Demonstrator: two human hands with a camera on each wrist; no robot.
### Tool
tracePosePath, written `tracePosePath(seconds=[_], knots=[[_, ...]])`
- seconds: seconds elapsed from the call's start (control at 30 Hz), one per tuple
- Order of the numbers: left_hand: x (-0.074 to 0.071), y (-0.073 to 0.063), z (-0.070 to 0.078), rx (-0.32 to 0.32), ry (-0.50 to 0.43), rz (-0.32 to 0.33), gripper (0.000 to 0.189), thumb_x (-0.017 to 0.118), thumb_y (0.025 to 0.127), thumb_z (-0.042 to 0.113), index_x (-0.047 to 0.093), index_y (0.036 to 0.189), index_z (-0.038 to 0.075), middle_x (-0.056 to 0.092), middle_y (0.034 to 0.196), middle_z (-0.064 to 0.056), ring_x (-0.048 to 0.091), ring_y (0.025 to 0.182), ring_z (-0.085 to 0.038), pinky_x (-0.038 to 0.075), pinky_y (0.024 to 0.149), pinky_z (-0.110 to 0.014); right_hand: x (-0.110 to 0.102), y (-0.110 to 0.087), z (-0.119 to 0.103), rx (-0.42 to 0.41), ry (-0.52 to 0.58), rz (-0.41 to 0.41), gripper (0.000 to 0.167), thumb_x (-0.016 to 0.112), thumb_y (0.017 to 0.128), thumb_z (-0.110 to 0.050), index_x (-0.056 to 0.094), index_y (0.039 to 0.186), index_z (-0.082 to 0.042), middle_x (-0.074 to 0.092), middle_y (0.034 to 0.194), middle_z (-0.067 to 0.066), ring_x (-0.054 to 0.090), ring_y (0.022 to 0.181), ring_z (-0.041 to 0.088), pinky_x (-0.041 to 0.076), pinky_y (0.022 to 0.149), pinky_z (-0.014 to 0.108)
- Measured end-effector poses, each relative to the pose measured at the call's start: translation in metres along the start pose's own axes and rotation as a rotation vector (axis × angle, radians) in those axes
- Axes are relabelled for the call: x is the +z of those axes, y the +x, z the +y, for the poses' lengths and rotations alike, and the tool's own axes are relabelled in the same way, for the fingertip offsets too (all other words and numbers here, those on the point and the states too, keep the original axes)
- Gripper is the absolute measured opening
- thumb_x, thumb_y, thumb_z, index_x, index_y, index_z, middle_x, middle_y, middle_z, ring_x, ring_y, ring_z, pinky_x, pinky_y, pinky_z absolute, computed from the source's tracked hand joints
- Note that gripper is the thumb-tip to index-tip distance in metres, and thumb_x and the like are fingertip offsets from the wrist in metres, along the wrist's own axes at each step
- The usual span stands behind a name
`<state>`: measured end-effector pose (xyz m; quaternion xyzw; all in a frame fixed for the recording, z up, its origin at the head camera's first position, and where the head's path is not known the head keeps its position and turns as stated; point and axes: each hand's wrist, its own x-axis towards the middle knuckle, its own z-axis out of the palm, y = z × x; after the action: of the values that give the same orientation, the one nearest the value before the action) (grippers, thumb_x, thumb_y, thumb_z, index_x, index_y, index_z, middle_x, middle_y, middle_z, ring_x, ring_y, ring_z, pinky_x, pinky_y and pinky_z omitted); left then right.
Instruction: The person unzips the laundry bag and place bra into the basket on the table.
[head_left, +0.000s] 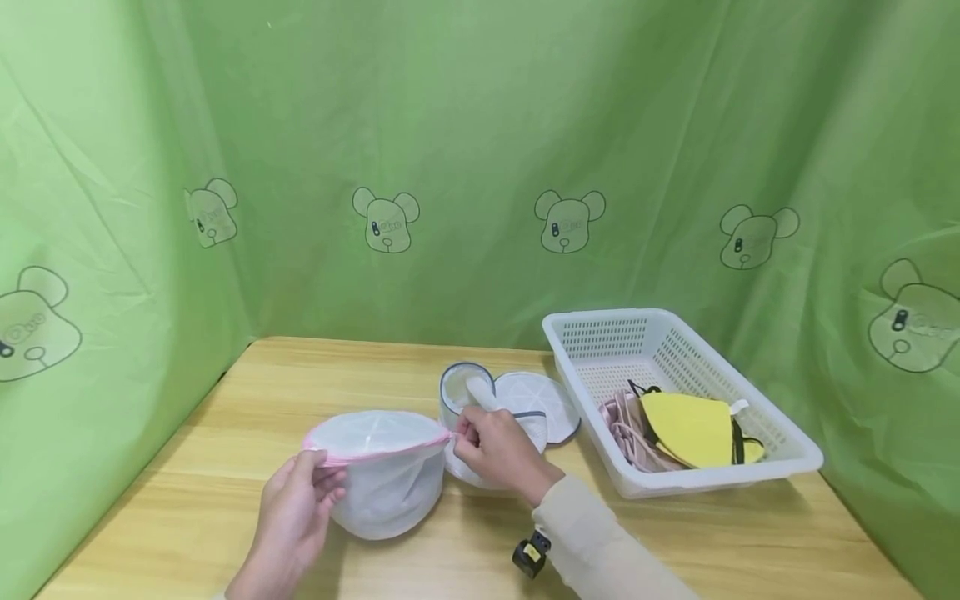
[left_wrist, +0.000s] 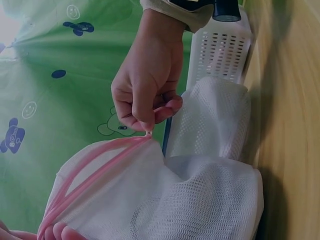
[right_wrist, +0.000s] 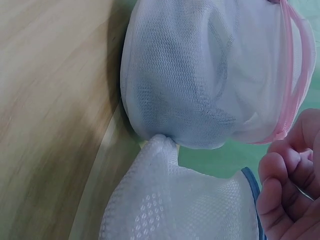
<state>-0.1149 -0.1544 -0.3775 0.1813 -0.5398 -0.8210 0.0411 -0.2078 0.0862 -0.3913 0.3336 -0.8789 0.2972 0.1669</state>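
Note:
A white mesh laundry bag [head_left: 390,498] with a pink zipper rim stands on the table. My left hand [head_left: 296,510] grips its rim on the left side, and those fingertips [left_wrist: 61,232] show at the bottom of the left wrist view. On the opposite end of the pink rim, my right hand [head_left: 501,446] pinches the zipper end between thumb and finger. Right beside it is a second white mesh bag [right_wrist: 182,200] with dark blue trim, partly covered by my right hand in the head view.
Behind the right hand lies a flat round white piece [head_left: 536,400] with blue edging. A white perforated basket [head_left: 806,458] stands on the right, holding a yellow fabric piece [head_left: 690,429] with black straps and pinkish satin fabric [head_left: 628,425]. Green curtains [head_left: 465,108] surround the wooden table [head_left: 180,492].

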Motion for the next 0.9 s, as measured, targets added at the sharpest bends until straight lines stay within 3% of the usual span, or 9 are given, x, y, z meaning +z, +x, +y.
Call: tracePosePath(seconds=[0.5,0.9], knots=[[-0.003,0.000,0.003,0.007,-0.005,0.003,0.021,0.040,0.100,0.013,0.042,0.116,0.000,0.051,0.088,0.000,0.053,0.079,-0.011,0.049,0.071,-0.020,-0.001,-0.001,-0.001,0.001,0.025,0.005,0.007,0.060,0.076,-0.003,0.058,0.074,-0.010,0.047,0.059,-0.010,0.040,0.051,-0.001,0.039,0.045,0.017],[0.000,0.000,0.003,-0.018,-0.064,0.000,0.024,0.039,0.105,0.028,0.042,0.114,0.006,0.051,0.088,0.002,0.053,0.076,-0.008,0.050,0.071,-0.019,-0.004,-0.001,-0.009,-0.007,0.059,0.007,0.008,0.062,0.077,-0.003,0.058,0.074,-0.009,0.045,0.058,-0.011,0.038,0.050,-0.002,0.039,0.044,0.017]])
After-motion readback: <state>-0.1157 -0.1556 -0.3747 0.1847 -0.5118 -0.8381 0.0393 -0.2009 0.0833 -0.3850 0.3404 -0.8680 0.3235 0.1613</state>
